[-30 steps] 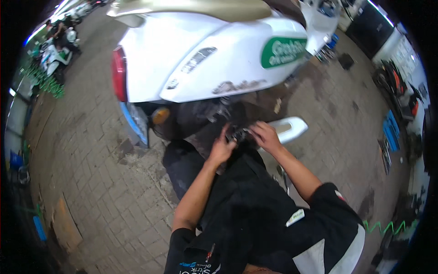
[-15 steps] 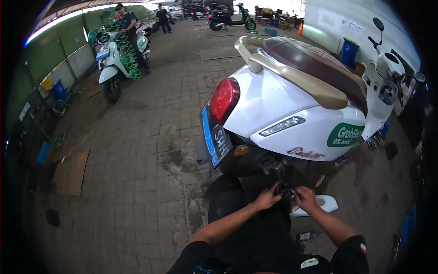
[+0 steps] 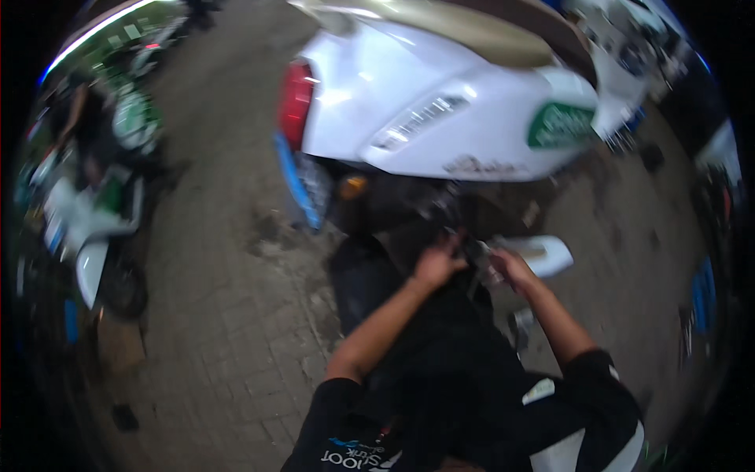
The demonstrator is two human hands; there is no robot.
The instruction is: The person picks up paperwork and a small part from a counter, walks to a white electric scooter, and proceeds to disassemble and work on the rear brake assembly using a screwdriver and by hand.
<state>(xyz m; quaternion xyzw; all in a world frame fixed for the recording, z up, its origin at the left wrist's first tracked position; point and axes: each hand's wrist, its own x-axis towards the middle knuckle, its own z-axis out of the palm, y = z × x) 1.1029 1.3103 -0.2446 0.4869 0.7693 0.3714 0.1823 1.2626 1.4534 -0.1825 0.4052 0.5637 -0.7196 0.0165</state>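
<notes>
Between my hands, just below the rear of a white scooter (image 3: 440,102), is a small dark part (image 3: 476,252), too blurred to name. My left hand (image 3: 439,263) is closed on its left side, fingers bent around it. On its other side my right hand (image 3: 511,269) has its fingers pinched together; what lies in them is smeared by motion. A white panel (image 3: 554,256) with an opening in it lies on the floor just beyond my right hand. The scooter's rear wheel area, under the body, is in dark shadow.
A dark and silver item (image 3: 521,326) lies on the floor by my right forearm. At the left, another white scooter (image 3: 86,212) stands with a person in dark clothes (image 3: 86,118) near it. A brown board (image 3: 119,346) lies on the paved floor (image 3: 228,315).
The view has tipped down and turned, so the scooter sits higher in the picture and the other scooter lower at the left. Both hands stay close together around the dark part.
</notes>
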